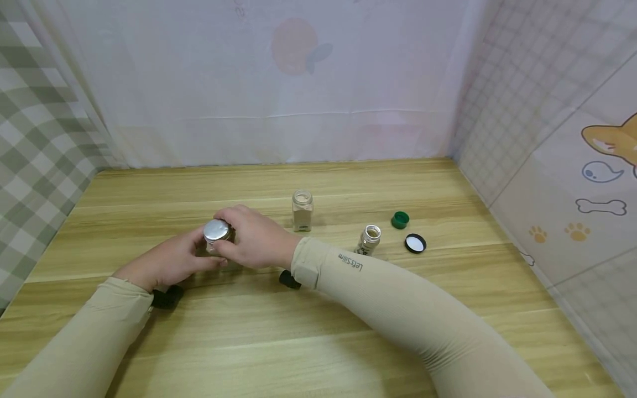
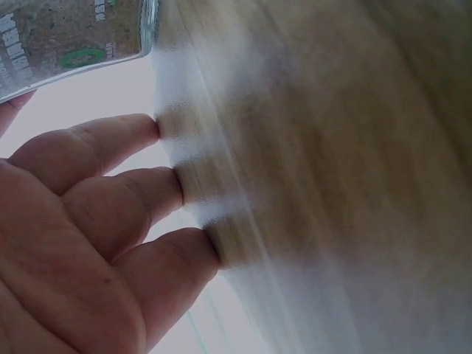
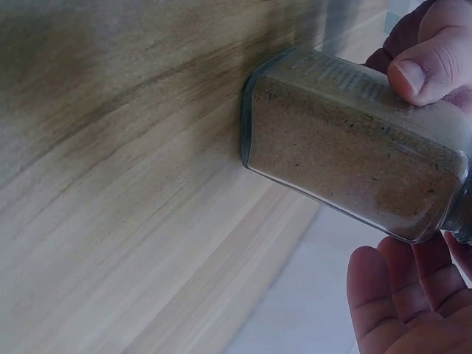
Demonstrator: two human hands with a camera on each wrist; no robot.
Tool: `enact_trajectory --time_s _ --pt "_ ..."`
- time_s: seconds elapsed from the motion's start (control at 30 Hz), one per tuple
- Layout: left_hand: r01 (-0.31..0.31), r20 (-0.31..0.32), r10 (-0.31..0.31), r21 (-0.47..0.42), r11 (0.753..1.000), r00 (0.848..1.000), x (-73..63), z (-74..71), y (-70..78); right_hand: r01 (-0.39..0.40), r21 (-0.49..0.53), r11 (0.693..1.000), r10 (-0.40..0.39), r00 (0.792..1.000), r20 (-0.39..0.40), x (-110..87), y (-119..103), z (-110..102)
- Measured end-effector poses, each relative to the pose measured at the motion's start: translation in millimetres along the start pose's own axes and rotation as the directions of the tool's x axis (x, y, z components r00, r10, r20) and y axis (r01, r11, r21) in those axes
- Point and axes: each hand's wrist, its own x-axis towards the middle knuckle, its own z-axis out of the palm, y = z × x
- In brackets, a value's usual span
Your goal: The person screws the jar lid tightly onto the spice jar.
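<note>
A square glass spice jar (image 3: 346, 140), full of brown powder with dark specks, stands on the table at centre left with a silver top (image 1: 217, 230). My left hand (image 1: 176, 257) holds its body, the thumb (image 3: 435, 70) pressed along one side. In the left wrist view several of the left fingers (image 2: 144, 188) reach down to the tabletop beside the jar (image 2: 81, 44). From the right, my right hand (image 1: 259, 237) grips the silver top, fingers and thumb curled about its rim. Right fingertips (image 3: 369, 276) show close by the neck in the right wrist view.
An uncapped jar of pale powder (image 1: 302, 213) stands behind the right hand. Another uncapped jar (image 1: 369, 239) stands beyond the right forearm. A green cap (image 1: 400, 220) and a black cap (image 1: 415, 243), white inside, lie farther right on the wooden table (image 1: 239, 342). Cloth walls (image 1: 278, 138) enclose it.
</note>
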Motion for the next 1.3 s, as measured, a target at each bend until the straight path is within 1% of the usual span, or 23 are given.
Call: enact_trajectory --time_s 0.23,0.33,0.47,0.63,0.73,0.87,1.07,1.3 --pt "-0.023 -0.005 0.023 -0.009 1.000 1.000 0.7 -0.1 -1.5 -0.019 0.016 1.000 0.019 1.000 -0.005 0.5 0.2 0.1" --pt "-0.014 -0.003 0.014 0.000 1.000 1.000 0.7 -0.2 -1.4 -0.022 0.032 0.999 0.022 1.000 -0.007 1.3 0.8 0.5" --pt "0.004 -0.001 -0.004 0.019 1.000 1.000 0.6 -0.1 -1.3 -0.022 0.021 1.000 0.022 1.000 -0.001 1.2 1.2 0.7" --pt "0.009 -0.008 -0.009 0.032 0.999 1.000 0.9 0.3 -1.6 0.008 -0.004 1.000 -0.008 1.000 0.004 0.9 2.3 1.4" --pt "-0.009 -0.009 0.009 0.015 1.000 1.000 1.0 0.3 -2.0 0.019 -0.009 1.000 -0.019 1.000 0.002 0.9 2.9 2.0" --pt "-0.028 -0.008 0.028 -0.007 1.000 1.000 0.9 0.2 -1.8 0.001 -0.003 1.000 -0.001 1.000 -0.003 0.7 2.8 2.2" --pt "-0.005 -0.010 0.005 -0.006 1.000 1.000 0.9 0.5 -0.9 -0.024 0.004 1.000 0.024 1.000 0.001 0.0 2.4 1.8" --pt "-0.013 -0.006 0.012 -0.018 1.000 1.000 0.4 0.2 -0.2 0.012 0.000 1.000 -0.012 1.000 -0.007 -0.3 3.2 2.7"
